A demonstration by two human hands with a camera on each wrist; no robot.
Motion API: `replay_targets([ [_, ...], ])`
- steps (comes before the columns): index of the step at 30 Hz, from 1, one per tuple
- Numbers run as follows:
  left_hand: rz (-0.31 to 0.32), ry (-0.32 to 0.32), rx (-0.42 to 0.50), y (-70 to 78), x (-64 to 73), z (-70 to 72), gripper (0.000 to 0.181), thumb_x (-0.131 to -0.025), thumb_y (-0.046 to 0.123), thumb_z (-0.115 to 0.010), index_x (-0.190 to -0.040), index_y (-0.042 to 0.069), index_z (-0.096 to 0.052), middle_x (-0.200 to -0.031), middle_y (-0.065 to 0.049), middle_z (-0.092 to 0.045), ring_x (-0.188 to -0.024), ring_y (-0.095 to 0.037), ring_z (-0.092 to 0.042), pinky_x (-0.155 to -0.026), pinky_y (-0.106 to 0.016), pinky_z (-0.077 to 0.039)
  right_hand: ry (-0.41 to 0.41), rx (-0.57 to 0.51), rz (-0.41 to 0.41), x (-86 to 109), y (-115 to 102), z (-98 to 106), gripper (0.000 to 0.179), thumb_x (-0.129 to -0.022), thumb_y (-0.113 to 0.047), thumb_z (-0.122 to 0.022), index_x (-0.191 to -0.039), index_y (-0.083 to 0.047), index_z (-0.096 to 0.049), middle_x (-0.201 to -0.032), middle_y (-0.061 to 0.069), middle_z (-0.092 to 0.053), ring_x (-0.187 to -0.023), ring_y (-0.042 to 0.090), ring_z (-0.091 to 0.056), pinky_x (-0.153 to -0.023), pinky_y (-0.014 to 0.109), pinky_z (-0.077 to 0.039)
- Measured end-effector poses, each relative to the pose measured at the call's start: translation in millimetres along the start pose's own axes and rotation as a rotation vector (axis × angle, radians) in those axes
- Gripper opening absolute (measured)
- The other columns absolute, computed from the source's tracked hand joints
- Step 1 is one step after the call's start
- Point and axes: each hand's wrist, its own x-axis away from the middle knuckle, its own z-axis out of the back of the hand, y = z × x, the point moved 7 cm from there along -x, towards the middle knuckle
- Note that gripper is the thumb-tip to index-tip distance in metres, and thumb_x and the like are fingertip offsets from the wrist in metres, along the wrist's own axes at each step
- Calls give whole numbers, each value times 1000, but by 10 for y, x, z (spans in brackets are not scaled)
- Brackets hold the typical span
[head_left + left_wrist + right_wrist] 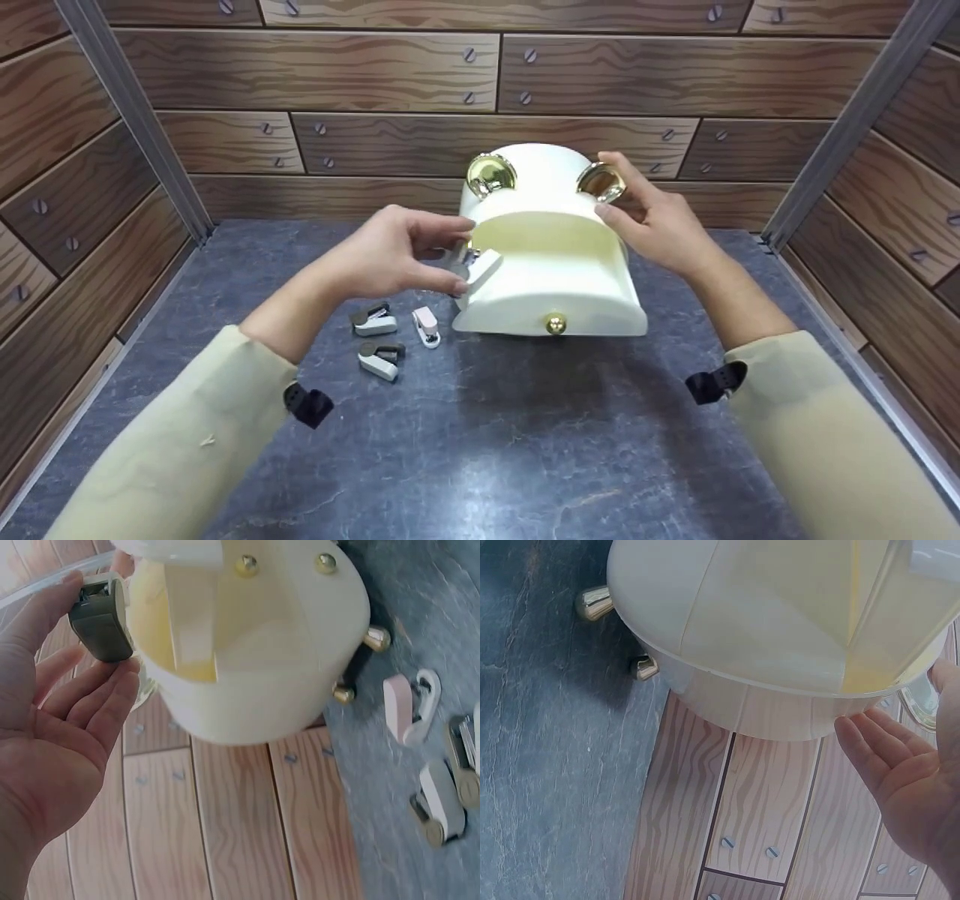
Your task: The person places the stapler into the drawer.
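Note:
A cream-white rounded bin (551, 285) has two gold ear-shaped pieces on top, a gold knob (555, 323) low at its front and an opening across its middle. My left hand (382, 251) pinches a small dark grey and white stapler (105, 622) between thumb and fingers, at the left edge of this opening. With its thumb and fingers on either side of the right gold piece (601, 182), my right hand (660, 221) holds the bin. In the right wrist view its fingertips (849, 725) touch the bin's wall.
Left of the bin lie a pinkish-white mini stapler (426, 328) and two grey-and-white ones, the upper stapler (375, 322) and the lower stapler (381, 363), on the dark marbled table (517, 450). Wood-patterned walls (375, 71) enclose the back and sides.

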Motion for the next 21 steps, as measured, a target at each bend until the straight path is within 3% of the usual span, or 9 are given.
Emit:
replay_targets([
  [8,27,-31,43,-39,-212,-152,73,-85,11,-92,-149,1,-59,-146,-14,-64,-132,-22,-63,-112,-32,-49,-3,-1,13,5,-3,-2,66,-108,-44,-60,-167,-46,-28,-136,23,-68,-119,44,-69,-103,64,-52],
  [16,41,-41,5,-102,-287,-218,74,-85,17,-93,-149,3,-59,-145,-13,-65,-133,-19,-63,-115,-38,-47,6,9,21,-13,-16,3,66,-108,-44,-61,-167,-44,-30,-135,23,-69,-119,44,-69,-106,65,-49],
  [21,49,-73,-21,-132,-317,-277,71,-87,16,-91,-148,1,-60,-145,-12,-65,-133,-19,-62,-115,-34,-46,0,0,17,-9,-20,1,66,-108,-44,-60,-167,-44,-30,-136,24,-68,-120,45,-69,-106,65,-50],
])
